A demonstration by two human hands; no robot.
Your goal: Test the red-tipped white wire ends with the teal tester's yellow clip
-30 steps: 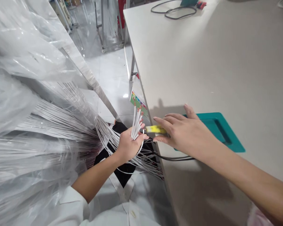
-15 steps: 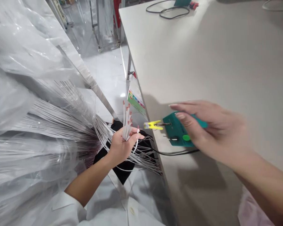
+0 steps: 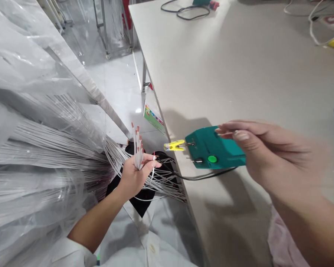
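My left hand (image 3: 133, 180) is closed around a bundle of thin white wires (image 3: 139, 154) whose upright ends show reddish copper. One white wire with a red tip (image 3: 154, 155) is pinched apart from the rest between thumb and forefinger. My right hand (image 3: 272, 159) hovers over a teal box (image 3: 203, 141) on the table, thumb and fingertips drawn together. Whether something tiny sits in that pinch I cannot make out. The box has a green round button (image 3: 212, 159) and two metal prongs at its left end. A yellow clip (image 3: 174, 145) is attached to the upper prong.
A black cable (image 3: 206, 178) runs from under the box over the edge of the table (image 3: 233, 81). Long white wires (image 3: 61, 141), partly wrapped in clear plastic, fill the left side. A wheeled metal rack (image 3: 102, 33) stands on the floor behind; another cable (image 3: 189, 15) lies at the far end.
My right hand has drawn back to the right, uncovering more of the teal box, and its thumb and fingers have come together. My left hand still holds the wires; the whole view has shifted slightly.
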